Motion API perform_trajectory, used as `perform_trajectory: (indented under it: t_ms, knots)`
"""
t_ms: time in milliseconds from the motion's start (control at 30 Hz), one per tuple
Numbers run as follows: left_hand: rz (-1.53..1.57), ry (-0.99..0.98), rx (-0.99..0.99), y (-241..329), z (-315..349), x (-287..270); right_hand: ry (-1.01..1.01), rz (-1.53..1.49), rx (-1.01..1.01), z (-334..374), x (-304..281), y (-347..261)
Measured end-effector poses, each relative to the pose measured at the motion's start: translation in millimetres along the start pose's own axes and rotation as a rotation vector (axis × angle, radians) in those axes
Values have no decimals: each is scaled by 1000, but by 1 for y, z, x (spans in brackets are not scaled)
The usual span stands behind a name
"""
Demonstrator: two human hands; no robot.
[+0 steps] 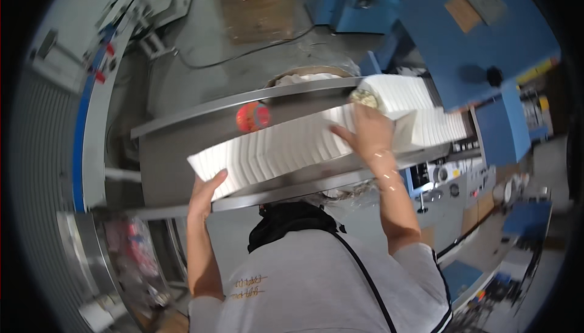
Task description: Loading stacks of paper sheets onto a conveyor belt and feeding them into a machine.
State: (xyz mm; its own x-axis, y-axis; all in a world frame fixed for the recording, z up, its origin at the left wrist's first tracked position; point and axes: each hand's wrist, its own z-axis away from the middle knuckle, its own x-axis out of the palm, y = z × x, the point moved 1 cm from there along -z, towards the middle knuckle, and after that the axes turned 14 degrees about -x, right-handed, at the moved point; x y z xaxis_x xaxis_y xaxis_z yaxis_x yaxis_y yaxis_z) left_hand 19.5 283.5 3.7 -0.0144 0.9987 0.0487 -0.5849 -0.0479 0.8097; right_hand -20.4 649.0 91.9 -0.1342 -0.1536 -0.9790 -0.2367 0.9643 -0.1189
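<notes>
A long row of nested white pieces [277, 149], thin and ribbed like stacked paper or foam trays, lies slantwise between my hands over a metal trough. At its left end my left hand [205, 190] is closed around it, thumb on the upper face and fingers hidden beneath. Toward its right end my right hand [370, 131] grips from above, thumb apart from the fingers; motion blurs it a little. Just beyond those fingertips sits a pale yellowish round thing [365, 98], its kind unclear. More white stacked pieces [438, 126] stand to the right.
An orange-red round object [252, 117] lies in the grey metal trough [167, 165], which has raised rails [237, 100]. A blue machine cabinet [474, 35] borders the right. Beyond the trough are a cardboard box [258, 4] and a dark cable [243, 59] on the floor.
</notes>
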Motion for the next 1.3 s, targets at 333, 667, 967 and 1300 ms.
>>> perform_trajectory:
  t_ms: [333,667,967,1300]
  knots:
    - [-38,-34,-6,-15,-19,-8,-348,-435,-147,-135,115,-137]
    - [-10,1,4,-15,-7,-19,296,-1266,51,-5,-31,8]
    - [8,-52,0,-11,-11,-13,478,-1112,446,60,32,134]
    - [36,-27,-15,-9,-5,-11,81,-396,600,80,18,129]
